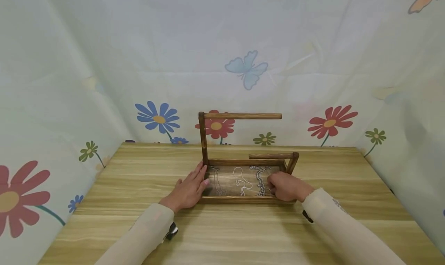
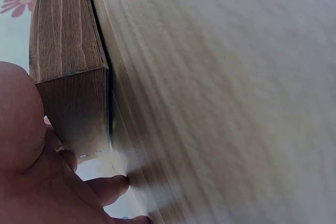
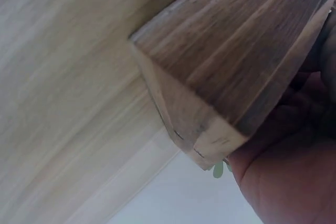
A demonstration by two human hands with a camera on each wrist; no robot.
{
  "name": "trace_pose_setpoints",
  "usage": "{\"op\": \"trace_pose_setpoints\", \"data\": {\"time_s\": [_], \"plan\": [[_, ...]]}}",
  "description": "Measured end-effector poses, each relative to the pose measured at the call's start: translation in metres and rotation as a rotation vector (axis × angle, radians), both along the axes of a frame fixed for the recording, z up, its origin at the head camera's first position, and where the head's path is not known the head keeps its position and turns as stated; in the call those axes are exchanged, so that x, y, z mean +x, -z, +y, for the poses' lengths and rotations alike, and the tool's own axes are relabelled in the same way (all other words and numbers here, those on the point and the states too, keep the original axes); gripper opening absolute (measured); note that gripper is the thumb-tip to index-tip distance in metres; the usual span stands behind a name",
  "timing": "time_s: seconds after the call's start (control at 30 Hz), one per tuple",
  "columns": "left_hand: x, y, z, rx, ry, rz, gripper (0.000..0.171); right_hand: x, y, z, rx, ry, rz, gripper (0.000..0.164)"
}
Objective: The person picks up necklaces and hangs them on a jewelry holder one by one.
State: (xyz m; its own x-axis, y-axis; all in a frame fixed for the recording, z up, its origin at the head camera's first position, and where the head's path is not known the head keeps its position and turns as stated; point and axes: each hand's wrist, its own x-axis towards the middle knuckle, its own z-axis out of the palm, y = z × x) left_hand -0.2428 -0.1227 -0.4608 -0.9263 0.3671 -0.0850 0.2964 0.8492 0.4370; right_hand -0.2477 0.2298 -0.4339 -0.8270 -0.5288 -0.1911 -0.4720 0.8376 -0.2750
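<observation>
A brown wooden jewelry stand (image 1: 229,200) has a shallow tray base and two bar arms of different heights. Inside the tray lie a thin chain (image 1: 217,182) at the left, a pale looped necklace (image 1: 240,176) in the middle and a thicker silver chain (image 1: 260,180) to the right. My left hand (image 1: 189,189) rests against the tray's left end, its fingers extended and the thumb at the edge. My right hand (image 1: 286,186) reaches over the right end, fingers curled down inside beside the silver chain. Its fingertips are hidden, so what they hold cannot be seen.
The stand sits on a wood-grain table (image 1: 139,172). A printed cloth backdrop (image 1: 167,64) with flowers and butterflies hangs behind and along both sides. The tall bar (image 1: 243,116) and the lower bar (image 1: 271,156) overhang the tray from opposite ends.
</observation>
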Motion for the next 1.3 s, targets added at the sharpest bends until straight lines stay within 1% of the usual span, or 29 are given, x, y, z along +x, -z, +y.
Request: {"op": "trace_pose_setpoints", "data": {"time_s": [0.07,0.17,0.3,0.43,0.57,0.63,0.8,0.9,1.0,1.17,1.3], "plan": [[0.000,0.000,0.000,-0.003,0.001,0.000,0.065,0.001,-0.001,-0.001,0.000,0.015,-0.032,0.024],[0.000,0.000,0.000,-0.007,0.000,-0.001,0.065,0.004,-0.003,0.000,0.000,0.029,-0.035,0.020],[0.001,-0.002,0.000,-0.004,-0.003,-0.003,0.064,0.008,-0.007,0.001,-0.041,0.031,0.019,0.016],[0.003,-0.004,0.000,-0.006,-0.001,-0.001,0.064,0.009,-0.011,0.002,-0.113,0.033,0.068,0.012],[0.003,-0.004,0.000,-0.012,0.002,0.002,0.064,0.011,-0.016,0.004,-0.152,0.013,0.112,0.018],[0.003,-0.005,0.000,-0.008,0.005,0.008,0.064,0.012,-0.018,0.005,-0.159,0.011,0.121,0.019],[0.004,-0.006,0.000,-0.008,0.010,0.009,0.064,0.013,-0.024,0.006,-0.178,0.036,0.112,0.019],[0.003,-0.005,0.000,-0.004,0.011,0.010,0.064,0.014,-0.024,0.006,-0.200,0.048,0.103,0.022],[0.002,-0.005,0.000,-0.001,0.012,0.006,0.064,0.015,-0.024,0.006,-0.229,0.066,0.088,0.020],[0.001,-0.004,0.000,-0.005,0.011,-0.007,0.065,0.018,-0.023,0.007,-0.299,0.099,0.055,0.012],[0.000,-0.003,0.000,-0.006,0.011,-0.007,0.065,0.020,-0.020,0.009,-0.369,0.107,0.068,0.015]]}}
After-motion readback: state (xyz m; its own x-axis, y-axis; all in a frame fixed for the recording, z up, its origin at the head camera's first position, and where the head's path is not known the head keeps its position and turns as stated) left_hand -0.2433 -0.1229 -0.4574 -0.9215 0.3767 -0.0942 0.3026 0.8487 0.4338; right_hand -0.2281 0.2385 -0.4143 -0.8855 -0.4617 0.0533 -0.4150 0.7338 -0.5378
